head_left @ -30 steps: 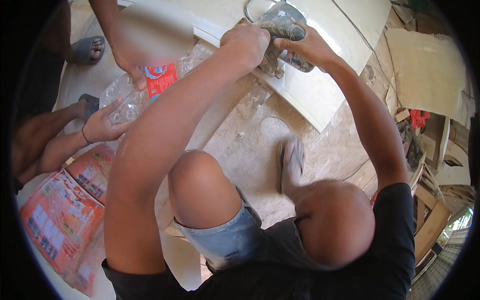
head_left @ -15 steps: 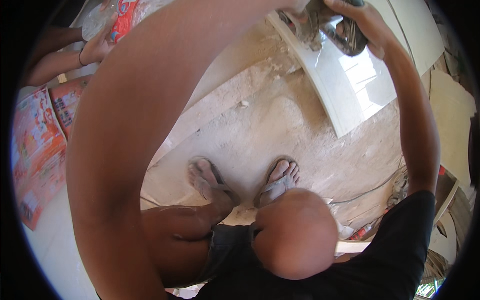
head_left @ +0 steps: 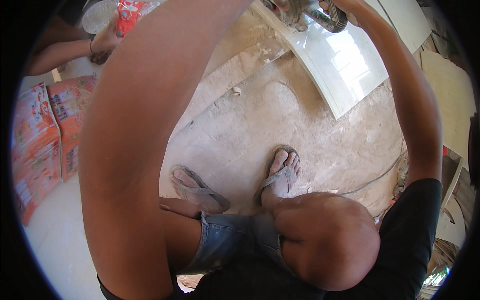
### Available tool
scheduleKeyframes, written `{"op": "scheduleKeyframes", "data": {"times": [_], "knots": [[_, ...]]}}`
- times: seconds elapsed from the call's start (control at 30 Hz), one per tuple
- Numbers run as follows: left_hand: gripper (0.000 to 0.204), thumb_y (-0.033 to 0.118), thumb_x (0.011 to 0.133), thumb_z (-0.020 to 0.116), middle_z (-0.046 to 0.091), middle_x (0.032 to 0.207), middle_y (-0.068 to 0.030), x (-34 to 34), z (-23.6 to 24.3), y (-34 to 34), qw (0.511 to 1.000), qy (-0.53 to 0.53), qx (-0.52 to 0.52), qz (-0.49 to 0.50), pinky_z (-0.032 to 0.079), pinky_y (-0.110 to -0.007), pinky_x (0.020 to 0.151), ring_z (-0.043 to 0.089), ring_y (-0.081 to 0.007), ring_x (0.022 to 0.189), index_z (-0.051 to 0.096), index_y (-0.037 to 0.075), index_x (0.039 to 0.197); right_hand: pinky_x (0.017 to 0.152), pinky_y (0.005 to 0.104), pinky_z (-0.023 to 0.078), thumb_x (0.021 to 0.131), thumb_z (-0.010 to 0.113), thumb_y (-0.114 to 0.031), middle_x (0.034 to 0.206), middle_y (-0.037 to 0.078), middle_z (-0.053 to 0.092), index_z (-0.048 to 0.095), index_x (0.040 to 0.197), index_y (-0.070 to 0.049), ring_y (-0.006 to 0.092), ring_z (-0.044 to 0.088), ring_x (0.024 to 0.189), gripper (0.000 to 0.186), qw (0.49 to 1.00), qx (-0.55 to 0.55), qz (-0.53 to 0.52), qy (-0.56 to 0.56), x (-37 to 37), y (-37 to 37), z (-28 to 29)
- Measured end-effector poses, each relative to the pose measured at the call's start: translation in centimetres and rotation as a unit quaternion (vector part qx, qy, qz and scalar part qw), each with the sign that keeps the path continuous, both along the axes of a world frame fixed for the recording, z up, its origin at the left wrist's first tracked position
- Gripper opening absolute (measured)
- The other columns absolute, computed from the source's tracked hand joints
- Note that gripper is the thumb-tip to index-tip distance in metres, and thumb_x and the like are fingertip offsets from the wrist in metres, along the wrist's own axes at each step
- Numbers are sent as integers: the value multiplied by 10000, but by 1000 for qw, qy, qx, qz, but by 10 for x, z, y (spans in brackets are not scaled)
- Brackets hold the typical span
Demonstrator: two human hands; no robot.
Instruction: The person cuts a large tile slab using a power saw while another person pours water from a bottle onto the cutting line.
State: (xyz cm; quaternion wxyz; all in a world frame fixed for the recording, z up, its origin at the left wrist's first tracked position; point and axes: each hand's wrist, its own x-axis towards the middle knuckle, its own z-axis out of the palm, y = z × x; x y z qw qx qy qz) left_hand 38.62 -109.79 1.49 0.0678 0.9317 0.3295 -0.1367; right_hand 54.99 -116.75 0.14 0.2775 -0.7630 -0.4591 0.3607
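At the upper edge, a dusty angle grinder (head_left: 300,17) with a dark body is over a glossy white tile (head_left: 327,75). My right hand (head_left: 347,7) is closed around its dark handle. Mostly cut off by the frame's top edge, my left hand (head_left: 283,5) shows only a little of its fingers, closed on the grinder's head. My left arm crosses the left half of the view. The tile's long edge slants down toward a corner above the dusty floor. The grinder's disc cannot be made out.
Another person's hand (head_left: 106,40), with a dark wristband, is beside a clear plastic bottle (head_left: 97,19) with a red label. Orange-red printed cartons (head_left: 42,145) lie at left. My sandalled feet (head_left: 282,170) rest on the dusty floor. A cable (head_left: 372,182) and pale boards (head_left: 447,100) are at right.
The grinder and both my hands sit higher in the view, partly past its top edge. My knees are wider apart, and my left foot has shifted left. The other person's hand has lowered slightly.
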Motion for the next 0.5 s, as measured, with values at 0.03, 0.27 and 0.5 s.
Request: {"op": "scheduleKeyframes", "data": {"times": [0.03, 0.27, 0.5], "knots": [[477, 387, 752, 880, 761, 1093, -165, 1, 0, -1, 1000, -2, -3, -2, 600, -388, 881, 736, -293, 1017, 781, 31, 1053, 557, 323, 445, 822, 750, -219, 710, 57, 646, 718, 773, -13, 150, 567, 617, 215, 1000, -7, -2, -9, 2, 1, -2], [508, 419, 739, 895, 760, 1094, -170, 1, -4, -4, 1000, -5, -2, -4, 601, -386, 881, 739, -294, 1007, 784, 32, 1048, 530, 334, 446, 816, 732, -207, 660, 49, 628, 699, 734, -19, 152, 562, 566, 208, 999, -21, 0, -36, 6, 3, -7], [504, 390, 747, 894, 755, 1123, -169, 1, -2, -7, 1000, -11, -18, 7, 596, -381, 901, 734, -292, 1034, 776, 28, 1079, 539, 322, 465, 795, 720, -204, 651, 54, 647, 702, 703, -11, 144, 587, 578, 214, 996, -18, -1, -85, 8, -2, -4]]}}
